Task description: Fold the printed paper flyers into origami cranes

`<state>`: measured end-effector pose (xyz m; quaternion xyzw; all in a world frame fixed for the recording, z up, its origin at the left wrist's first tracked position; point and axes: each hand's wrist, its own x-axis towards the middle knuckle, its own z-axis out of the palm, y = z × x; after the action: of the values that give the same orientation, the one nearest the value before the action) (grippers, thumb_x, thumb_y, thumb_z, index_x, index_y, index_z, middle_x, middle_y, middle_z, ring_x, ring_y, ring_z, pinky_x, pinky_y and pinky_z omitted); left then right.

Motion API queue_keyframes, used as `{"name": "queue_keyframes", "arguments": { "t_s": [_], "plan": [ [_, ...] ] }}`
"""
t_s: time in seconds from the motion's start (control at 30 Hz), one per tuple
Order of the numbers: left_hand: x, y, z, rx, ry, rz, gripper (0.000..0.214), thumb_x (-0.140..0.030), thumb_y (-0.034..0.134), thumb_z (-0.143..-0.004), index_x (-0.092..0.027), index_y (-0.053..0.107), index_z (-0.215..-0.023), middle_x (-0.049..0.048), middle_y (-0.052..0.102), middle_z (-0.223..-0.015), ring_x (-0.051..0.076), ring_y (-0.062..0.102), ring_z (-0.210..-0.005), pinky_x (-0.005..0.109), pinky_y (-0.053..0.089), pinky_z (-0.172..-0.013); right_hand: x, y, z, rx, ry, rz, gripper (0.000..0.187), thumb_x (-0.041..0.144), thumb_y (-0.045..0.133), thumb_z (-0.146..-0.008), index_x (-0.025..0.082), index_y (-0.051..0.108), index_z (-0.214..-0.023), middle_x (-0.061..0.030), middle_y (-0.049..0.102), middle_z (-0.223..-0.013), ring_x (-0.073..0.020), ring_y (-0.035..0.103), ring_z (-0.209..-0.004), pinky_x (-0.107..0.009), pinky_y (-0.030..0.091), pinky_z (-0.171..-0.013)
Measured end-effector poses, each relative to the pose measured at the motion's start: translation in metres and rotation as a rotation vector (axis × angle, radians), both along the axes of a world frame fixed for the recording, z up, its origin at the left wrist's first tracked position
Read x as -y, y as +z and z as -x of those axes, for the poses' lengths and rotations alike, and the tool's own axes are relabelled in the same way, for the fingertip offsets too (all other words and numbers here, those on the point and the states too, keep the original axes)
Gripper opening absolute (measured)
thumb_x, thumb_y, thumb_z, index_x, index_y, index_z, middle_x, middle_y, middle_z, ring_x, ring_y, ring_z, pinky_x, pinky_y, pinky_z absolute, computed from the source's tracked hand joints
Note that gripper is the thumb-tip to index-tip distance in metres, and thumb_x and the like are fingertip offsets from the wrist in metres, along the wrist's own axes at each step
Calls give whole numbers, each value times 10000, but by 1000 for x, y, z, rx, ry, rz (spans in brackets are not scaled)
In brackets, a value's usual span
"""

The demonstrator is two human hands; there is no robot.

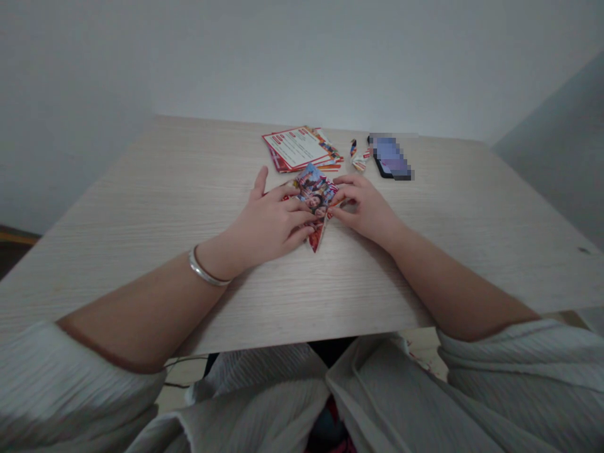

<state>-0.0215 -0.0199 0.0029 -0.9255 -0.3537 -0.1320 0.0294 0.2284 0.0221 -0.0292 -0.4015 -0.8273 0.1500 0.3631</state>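
Note:
A colourful printed sheet of folded paper (312, 182) lies on the table, its lower part narrowing to a point towards me. My left hand (274, 221) is spread over its left side, fingers stretched out flat and thumb raised away from the rest. At the right edge, the bent fingers and thumb of my right hand (363, 206) close on a flap of the same paper. The fingers hide parts of the paper's left and right sides.
Behind the folded paper is a stack of printed leaflets (302, 148). A small folded paper figure (359, 158) stands to their right, beside a dark-edged phone (391, 157). The pale wood-grain table (141, 207) meets a wall at the back.

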Motion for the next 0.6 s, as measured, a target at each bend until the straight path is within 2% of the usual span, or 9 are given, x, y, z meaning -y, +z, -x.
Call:
{"name": "queue_keyframes", "arguments": {
  "t_s": [0.1, 0.23, 0.43, 0.53, 0.6],
  "plan": [
    [-1, 0, 0, 40, 25, 26, 315, -385, 462, -1046, -306, 752, -1142, 16, 787, -1244, 336, 567, -1360, 789, 25, -1273, 0, -1, 3, -9, -46, 18, 183, 267, 822, -807, 266, 723, -961, -95, 698, -1231, -298, 637, -1202, -514, 545, -1080],
    [-3, -2, -2, 73, 52, 38, 363, -396, 447, -1027, -258, 741, -1189, 89, 775, -1241, 357, 607, -1320, 799, 41, -1266, -1, -4, 7, -91, -140, 101, 435, 296, 847, -762, 252, 671, -1157, -95, 720, -1207, -287, 681, -1108, -511, 576, -1023],
    [-2, -6, -4, 128, 61, 14, 422, -401, 448, -1018, -239, 676, -1334, 125, 752, -1301, 358, 638, -1307, 791, 106, -1265, -6, -9, 10, -323, -123, 288, 439, 420, 813, -788, 274, 636, -1163, -66, 742, -1178, -242, 734, -995, -435, 639, -883],
    [1, -4, -5, 100, 65, 14, 398, -401, 440, -1035, -236, 714, -1273, 126, 757, -1300, 370, 648, -1296, 797, 108, -1261, -8, -8, 9, -380, -104, 340, 415, 432, 822, -757, 270, 646, -1097, -67, 741, -1188, -234, 744, -958, -428, 651, -871],
    [2, -2, -5, 77, 42, 11, 355, -388, 445, -1047, -282, 755, -1183, 81, 771, -1287, 367, 633, -1325, 795, 57, -1272, -8, -7, 7, -398, -112, 365, 389, 439, 819, -754, 278, 659, -1070, -61, 745, -1198, -234, 746, -945, -437, 654, -875]
  ]
}}
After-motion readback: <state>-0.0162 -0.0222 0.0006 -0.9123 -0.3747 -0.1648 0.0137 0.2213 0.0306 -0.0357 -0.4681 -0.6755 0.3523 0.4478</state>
